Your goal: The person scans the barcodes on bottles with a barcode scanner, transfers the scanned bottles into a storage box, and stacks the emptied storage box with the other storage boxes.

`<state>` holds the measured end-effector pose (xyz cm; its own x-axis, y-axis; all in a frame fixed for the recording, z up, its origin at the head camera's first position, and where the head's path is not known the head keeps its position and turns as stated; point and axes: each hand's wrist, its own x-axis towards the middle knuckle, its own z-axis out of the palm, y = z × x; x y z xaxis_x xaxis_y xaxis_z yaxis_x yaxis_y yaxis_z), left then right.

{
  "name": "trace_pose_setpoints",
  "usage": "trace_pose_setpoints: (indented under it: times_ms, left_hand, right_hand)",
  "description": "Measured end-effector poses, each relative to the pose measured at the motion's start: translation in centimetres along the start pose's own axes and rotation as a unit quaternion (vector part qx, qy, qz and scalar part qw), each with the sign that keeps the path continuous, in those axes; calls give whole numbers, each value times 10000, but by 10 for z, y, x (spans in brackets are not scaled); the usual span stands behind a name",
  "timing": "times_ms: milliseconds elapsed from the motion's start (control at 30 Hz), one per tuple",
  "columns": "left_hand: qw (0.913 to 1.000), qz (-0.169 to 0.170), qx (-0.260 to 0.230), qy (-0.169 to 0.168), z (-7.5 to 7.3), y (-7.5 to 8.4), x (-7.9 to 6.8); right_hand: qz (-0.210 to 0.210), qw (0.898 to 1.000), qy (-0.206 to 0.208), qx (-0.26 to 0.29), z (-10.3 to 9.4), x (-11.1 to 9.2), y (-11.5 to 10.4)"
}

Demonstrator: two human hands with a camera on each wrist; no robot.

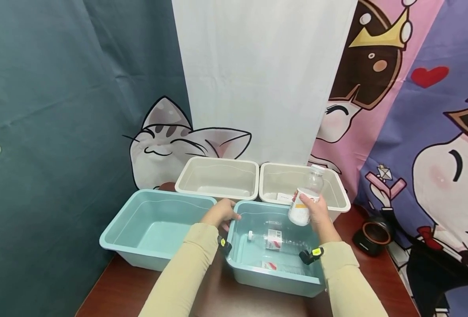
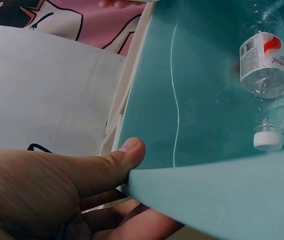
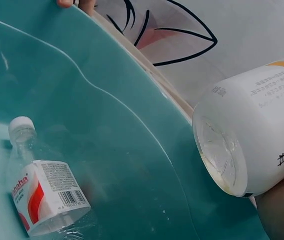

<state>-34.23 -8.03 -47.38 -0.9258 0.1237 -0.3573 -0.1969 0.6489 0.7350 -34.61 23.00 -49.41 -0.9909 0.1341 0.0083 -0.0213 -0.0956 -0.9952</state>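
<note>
The relation that matters is how the white-labelled bottle [image 1: 310,187] stands to the two bins behind and below it. The right hand [image 1: 318,213] is clamped round this bottle, thumb across its label, and holds it up at the back of the right blue bin [image 1: 269,284]. Its long axis is tilted: the base points down and toward the person, over the blue bin's back part, while the capped end leans up and away, seen against the right cream bin [image 1: 281,176]. How high the base sits above the blue rim is hard to tell. The left hand [image 1: 219,212] is well apart from the bottle, its thumb and fingers pinching the blue bin's rim at the back left corner, so the right hand is plainly the nearer one. Below, inside the same blue bin, a clear bottle [image 1: 274,240] lies on its side, long axis running roughly left to right with its white cap toward the left hand; neither hand touches it. Carrying the held bottle back into the cream bin would seemingly call for only a short move away from the person.
</note>
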Motion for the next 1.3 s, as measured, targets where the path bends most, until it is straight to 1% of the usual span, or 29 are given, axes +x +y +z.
trace_pose_setpoints:
  times_ms: [133,233,367,467,633,767,833,933,1033,1167,1300]
  left_hand:
    - [10000,30,-8,1,0,0,1]
    - [10000,15,20,10,0,0,0]
    - [10000,1,15,-27,0,1,0]
    - [10000,14,-47,-48,0,1,0]
    - [10000,44,-73,-42,0,0,0]
    - [9999,62,-97,-60,1,-2,0]
    - [9999,65,-106,-49,2,-3,-1]
    - [9999,73,-116,-35,3,-5,0]
    - [9999,74,-101,-21,3,-4,1]
    - [9999,31,-92,-36,2,-3,0]
    - [9999,31,-102,-34,2,-3,-1]
  right_hand:
    - [30,9998,-57,204,-1,0,-3]
    - [12,9987,-102,495,-2,-1,-6]
    - [-186,9954,-187,924,-5,-1,-14]
    - [-364,9929,-200,1112,-9,-1,-20]
    - [-631,9859,-283,1525,-17,-1,-25]
    - [-713,9807,-206,1807,-23,0,-25]
    - [-798,9773,-163,1957,-26,-1,-25]
    - [-1040,9686,-196,2249,-32,-2,-24]
    - [-1326,9556,-320,2610,-37,-2,-24]
    - [-1494,9413,-446,2994,-43,-4,-24]
    - [-1528,9385,-384,3073,-48,-5,-24]
